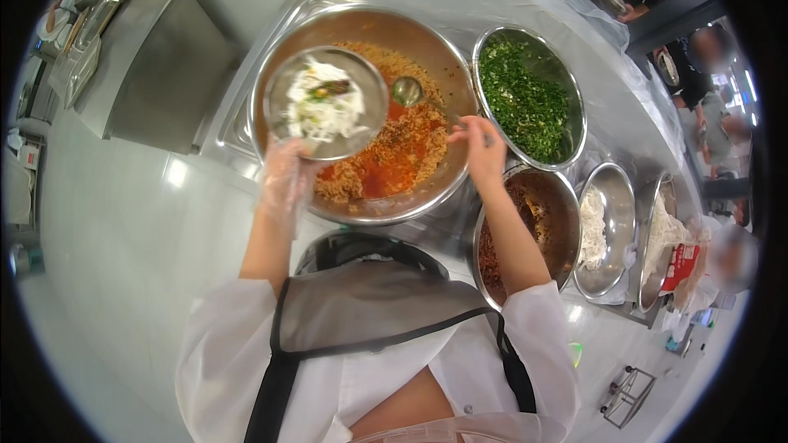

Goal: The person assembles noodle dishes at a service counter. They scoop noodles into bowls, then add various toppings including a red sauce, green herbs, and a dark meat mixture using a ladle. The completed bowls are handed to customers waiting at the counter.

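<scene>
My left hand (289,166), in a clear plastic glove, grips the near rim of a small metal bowl (373,86). White noodles (316,119) lie in it, topped with a little green and dark red-brown seasoning. Below that bowl stands a large metal basin (386,212) of minced, crumbly food in red oil (390,176). My right hand (480,141) is closed round the handle of a ladle (407,91), whose round head hangs over the basin, right of the noodle bowl. Whether the ladle touches the food I cannot tell.
A bowl of chopped greens (525,98) adjoins the basin on the right. Nearer me is a bowl of dark red-brown food (546,213). Two bowls with white noodles (593,226) follow farther right. A steel cabinet (168,74) stands at the left; people (714,127) are at the far right.
</scene>
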Demonstrator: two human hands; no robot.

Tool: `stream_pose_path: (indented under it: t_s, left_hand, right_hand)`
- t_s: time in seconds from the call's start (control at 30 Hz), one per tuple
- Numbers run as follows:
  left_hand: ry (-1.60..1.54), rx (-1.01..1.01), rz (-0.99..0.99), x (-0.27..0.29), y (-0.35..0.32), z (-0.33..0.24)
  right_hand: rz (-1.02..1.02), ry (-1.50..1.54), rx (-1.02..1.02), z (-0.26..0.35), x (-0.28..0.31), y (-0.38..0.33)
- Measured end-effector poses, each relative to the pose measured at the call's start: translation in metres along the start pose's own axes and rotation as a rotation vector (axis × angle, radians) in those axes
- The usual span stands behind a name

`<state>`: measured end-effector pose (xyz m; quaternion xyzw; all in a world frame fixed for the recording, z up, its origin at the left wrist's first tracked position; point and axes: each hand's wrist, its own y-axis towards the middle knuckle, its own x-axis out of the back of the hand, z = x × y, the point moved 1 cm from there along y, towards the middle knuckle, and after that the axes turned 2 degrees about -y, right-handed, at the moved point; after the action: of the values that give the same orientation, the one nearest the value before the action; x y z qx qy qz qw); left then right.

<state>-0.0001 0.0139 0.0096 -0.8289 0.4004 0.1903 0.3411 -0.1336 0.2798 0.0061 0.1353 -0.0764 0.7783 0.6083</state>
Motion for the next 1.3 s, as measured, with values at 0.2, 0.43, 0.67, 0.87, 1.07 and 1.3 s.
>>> stream_pose_path:
  t_s: [0.2,0.43,0.67,0.87,1.07,1.3]
  left_hand:
    - [0.062,-0.202,-0.088,0.039,-0.007,-0.036]
    - [0.060,-0.164,-0.091,0.044,-0.007,-0.031]
    - [0.049,-0.052,-0.131,0.035,0.019,-0.008]
    - [-0.028,0.047,0.013,-0.017,0.036,0.013]
    - [-0.111,0.148,0.216,-0.065,0.052,0.029]
    - [-0.016,0.186,0.282,-0.135,0.087,-0.001]
  right_hand:
    - [0.144,-0.316,0.224,-0.055,-0.070,-0.001]
    - [0.123,0.143,-0.226,-0.045,-0.065,0.022]
    - [0.078,0.342,-0.172,0.045,-0.005,0.030]
    - [0.120,0.073,0.235,0.106,0.010,-0.008]
    - [0.173,-0.768,1.088,0.090,0.006,-0.026]
    - [-0.270,-0.282,0.673,0.078,0.083,0.008]
